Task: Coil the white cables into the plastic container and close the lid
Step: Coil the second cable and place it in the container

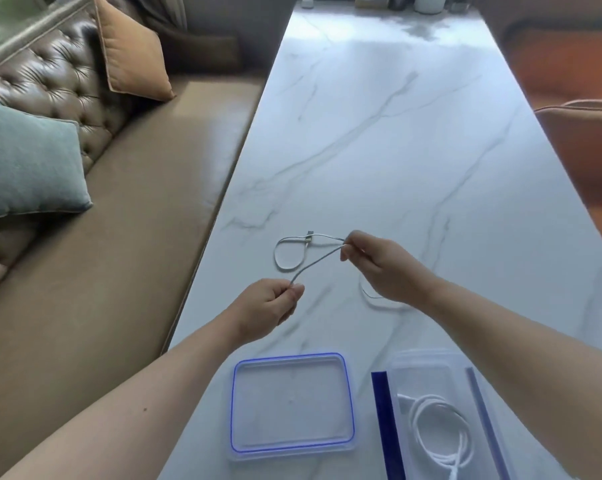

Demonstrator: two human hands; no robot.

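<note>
A thin white cable (315, 266) is stretched between my two hands above the marble table (379, 150). My left hand (270, 304) pinches its near end. My right hand (379, 265) pinches it farther along, beside a loop (285, 252) that lies on the table with a small connector. More of the cable curls under my right wrist. The clear plastic container (431, 372) with blue clips stands at the near right and holds a coiled white cable (438, 434). Its clear lid (292, 407), edged with a blue seal, lies flat to the left of it.
A tufted brown sofa (84, 271) with a teal cushion (25, 161) and an orange cushion (133, 53) runs along the table's left edge. An orange chair (583, 143) stands at the right. Small objects (427, 1) sit at the table's far end.
</note>
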